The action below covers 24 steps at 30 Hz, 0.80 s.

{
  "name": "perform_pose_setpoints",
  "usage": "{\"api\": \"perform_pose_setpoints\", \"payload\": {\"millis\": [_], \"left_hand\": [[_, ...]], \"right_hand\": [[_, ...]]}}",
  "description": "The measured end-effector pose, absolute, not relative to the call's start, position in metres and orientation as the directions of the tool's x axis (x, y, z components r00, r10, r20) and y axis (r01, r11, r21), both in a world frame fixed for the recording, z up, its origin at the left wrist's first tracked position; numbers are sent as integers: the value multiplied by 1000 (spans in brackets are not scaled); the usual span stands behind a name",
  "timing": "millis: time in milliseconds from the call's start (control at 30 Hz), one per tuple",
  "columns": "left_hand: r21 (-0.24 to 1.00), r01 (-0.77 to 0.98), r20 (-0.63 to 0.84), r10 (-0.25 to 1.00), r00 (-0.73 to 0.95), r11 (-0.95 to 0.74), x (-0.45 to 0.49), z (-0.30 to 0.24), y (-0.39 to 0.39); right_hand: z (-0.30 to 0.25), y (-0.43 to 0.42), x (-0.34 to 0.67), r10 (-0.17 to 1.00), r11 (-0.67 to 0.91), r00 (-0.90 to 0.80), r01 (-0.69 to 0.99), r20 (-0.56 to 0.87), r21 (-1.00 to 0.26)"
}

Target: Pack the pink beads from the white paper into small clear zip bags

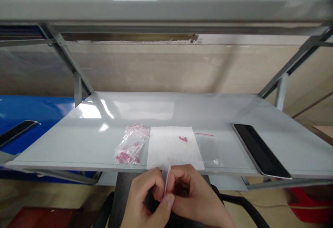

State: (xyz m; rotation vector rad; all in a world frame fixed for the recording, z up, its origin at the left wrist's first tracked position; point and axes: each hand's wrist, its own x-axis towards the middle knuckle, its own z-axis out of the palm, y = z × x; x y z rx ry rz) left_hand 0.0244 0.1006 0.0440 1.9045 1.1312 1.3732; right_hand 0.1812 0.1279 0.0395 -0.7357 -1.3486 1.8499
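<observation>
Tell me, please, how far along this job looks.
Done: a few pink pieces sit out on the white sheet. In hand: the left hand and right hand pinch a thin red-edged strip, perhaps a small bag. Left: most pink pieces lie in the clear zip bag; a second clear bag lies beside the sheet.

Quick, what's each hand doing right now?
Left hand: closed, pinching a thin pale plastic bag with a pink edge.
Right hand: closed, pinching the same bag.
</observation>
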Motion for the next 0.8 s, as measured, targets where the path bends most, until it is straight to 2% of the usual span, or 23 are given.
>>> {"api": "perform_pose_setpoints", "payload": {"millis": [100,333,400,533,667,800], "left_hand": [[793,386,451,880,149,-472,24,45,101],[809,394,403,900,168,-436,18,49,99],[789,416,407,892,195,-452,18,49,100],[702,504,463,860,215,-504,16,46,99],[639,572,537,831,149,-515,12,44,96],[642,520,617,782,86,-563,11,45,98]], "right_hand": [[42,129,179,798,-181,-601,-193,-29,-964],[52,134,184,759,-265,-643,-158,-104,-951],[55,133,184,795,-205,-599,-113,-98,-972],[64,126,179,912,21,-411,54,-3,-998],[71,122,177,973,137,-212,228,88,-964],[75,122,178,967,171,-230,259,111,-951]]}}
